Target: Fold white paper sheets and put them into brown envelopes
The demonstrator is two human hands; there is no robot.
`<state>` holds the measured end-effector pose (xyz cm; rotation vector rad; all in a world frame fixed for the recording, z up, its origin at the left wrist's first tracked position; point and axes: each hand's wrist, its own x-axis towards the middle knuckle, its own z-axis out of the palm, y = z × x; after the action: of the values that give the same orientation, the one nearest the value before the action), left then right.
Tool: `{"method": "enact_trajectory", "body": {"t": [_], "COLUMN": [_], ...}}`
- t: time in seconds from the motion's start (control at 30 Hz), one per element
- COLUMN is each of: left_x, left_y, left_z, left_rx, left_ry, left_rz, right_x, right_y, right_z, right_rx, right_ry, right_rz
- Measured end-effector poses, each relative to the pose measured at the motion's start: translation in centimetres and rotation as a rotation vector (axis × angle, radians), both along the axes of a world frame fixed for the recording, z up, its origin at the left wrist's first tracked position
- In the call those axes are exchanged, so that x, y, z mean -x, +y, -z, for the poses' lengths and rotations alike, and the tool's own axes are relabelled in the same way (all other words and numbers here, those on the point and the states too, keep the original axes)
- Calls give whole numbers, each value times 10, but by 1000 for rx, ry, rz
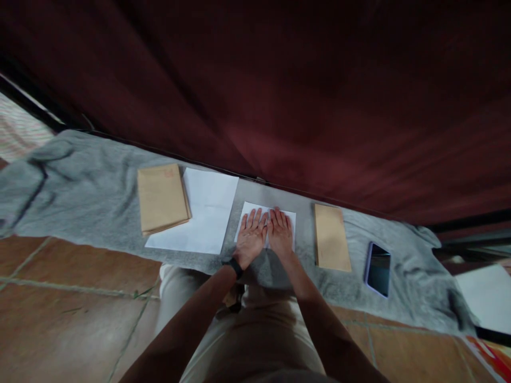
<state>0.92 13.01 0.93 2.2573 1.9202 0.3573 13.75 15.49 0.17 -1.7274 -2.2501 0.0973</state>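
Flat, both hands (265,234) press white paper (289,218); bare blanket (305,234) either side.

A stack of brown envelopes (162,198) lies at ten o'clock on the grey cloth (80,186), a phone (378,269) at four o'clock, a dark red curtain (319,96) at twelve

Both hands cover most of the folded white sheet (266,214). The brown envelope stack (162,198) overlaps the larger white paper (207,213). Stamp print on the stack: illegible.
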Motion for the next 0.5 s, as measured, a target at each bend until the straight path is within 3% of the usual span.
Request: {"method": "enact_trajectory", "body": {"t": [0.2, 0.5], "left_x": [-3, -3], "left_y": [4, 12], "left_z": [0, -7], "left_rx": [-11, 31], "left_ry": [-18, -28], "left_rz": [-79, -101], "right_x": [-21, -29], "right_y": [-11, -21], "right_z": [10, 12], "right_rx": [-64, -76], "right_ry": [-52, -50], "right_rz": [70, 136]}}
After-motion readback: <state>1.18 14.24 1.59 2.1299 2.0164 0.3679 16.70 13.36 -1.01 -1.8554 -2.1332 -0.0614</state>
